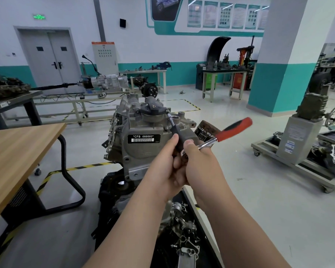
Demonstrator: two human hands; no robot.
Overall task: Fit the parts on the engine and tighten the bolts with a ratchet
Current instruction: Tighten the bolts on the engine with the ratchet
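A grey aluminium engine point(141, 136) with a black label reading CFB 666660 stands in front of me, topped by a black cap point(152, 109). A ratchet point(233, 130) with a red and black handle points up to the right. Its chrome extension bar point(171, 119) runs up-left to a bolt near the cap. My left hand point(165, 163) grips the black sleeve of the extension. My right hand point(196, 157) holds the ratchet at its head end. Both hands touch each other just right of the label.
A wooden-topped table point(17, 151) with black legs stands at left. A black tray point(184, 238) of loose metal parts lies below my arms. Another engine stand point(302, 144) on wheels is at right. Yellow-black floor tape point(81, 168) runs under the engine.
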